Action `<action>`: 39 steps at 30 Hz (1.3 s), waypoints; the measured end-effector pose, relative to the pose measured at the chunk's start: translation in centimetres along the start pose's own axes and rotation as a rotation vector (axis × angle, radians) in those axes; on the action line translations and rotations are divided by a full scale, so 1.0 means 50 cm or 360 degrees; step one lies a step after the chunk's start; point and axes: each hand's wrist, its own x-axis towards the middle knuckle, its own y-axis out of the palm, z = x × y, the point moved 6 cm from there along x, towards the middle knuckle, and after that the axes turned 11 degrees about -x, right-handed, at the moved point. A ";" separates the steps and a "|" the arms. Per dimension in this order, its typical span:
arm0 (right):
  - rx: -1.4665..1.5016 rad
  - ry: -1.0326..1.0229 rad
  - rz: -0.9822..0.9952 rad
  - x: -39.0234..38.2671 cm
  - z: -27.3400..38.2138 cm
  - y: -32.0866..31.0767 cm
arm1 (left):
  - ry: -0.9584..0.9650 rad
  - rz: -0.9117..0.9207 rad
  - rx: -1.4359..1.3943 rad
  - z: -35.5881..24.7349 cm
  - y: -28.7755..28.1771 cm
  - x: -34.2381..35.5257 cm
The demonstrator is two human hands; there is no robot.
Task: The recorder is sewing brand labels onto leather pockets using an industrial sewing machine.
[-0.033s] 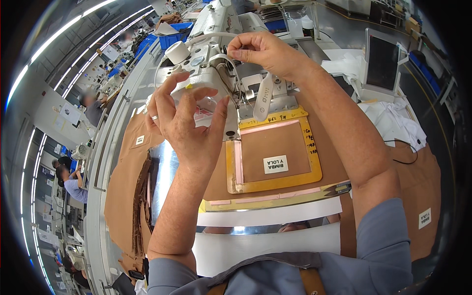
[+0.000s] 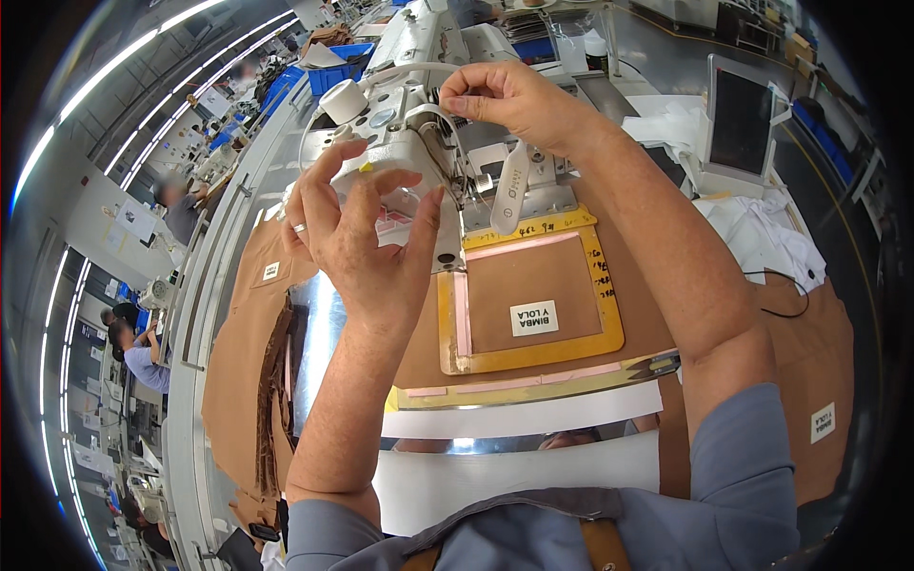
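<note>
Workstation rows recede on the far left, beyond a shiny counter [image 2: 322,333] crowded with brown pieces. On its far side stands a white sewing machine [image 2: 395,157]; a yellow frame [image 2: 612,328] lies just near of its head, with a brown panel [image 2: 562,290] showing inside. The left hand [image 2: 367,233] hangs beside the machine head, its fingers curled but apart, nothing visibly held. The right hand [image 2: 509,95] has thumb and forefinger pinched together by the machine's upper fittings; whether they grip a thread cannot be told.

If they do, a loose pinch could let it slip. Fingers straying low could be hurt around the needle should the machine start, and a dropped forearm could shove the frame askew. Brown stacks [image 2: 249,352] crowd the left edge; a dark cable [image 2: 798,312] on the right might snag a sleeve. Freer room lies near, over the white sheet [image 2: 519,476].
</note>
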 end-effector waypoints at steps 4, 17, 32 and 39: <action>-0.0055 -0.0022 -0.0012 0.006 0.003 -0.007 | 0.0012 -0.0019 0.0005 0.002 0.005 0.005; -0.0139 0.0019 -0.0132 0.004 0.001 -0.014 | 0.0019 -0.0002 -0.0009 0.003 0.006 0.001; -0.0154 0.0038 -0.0136 -0.006 0.007 -0.020 | 0.0022 0.0012 -0.0082 0.008 0.004 -0.007; -0.0422 -0.0083 -0.0066 -0.006 0.025 -0.011 | -0.0054 0.0041 -0.0094 0.008 0.002 -0.012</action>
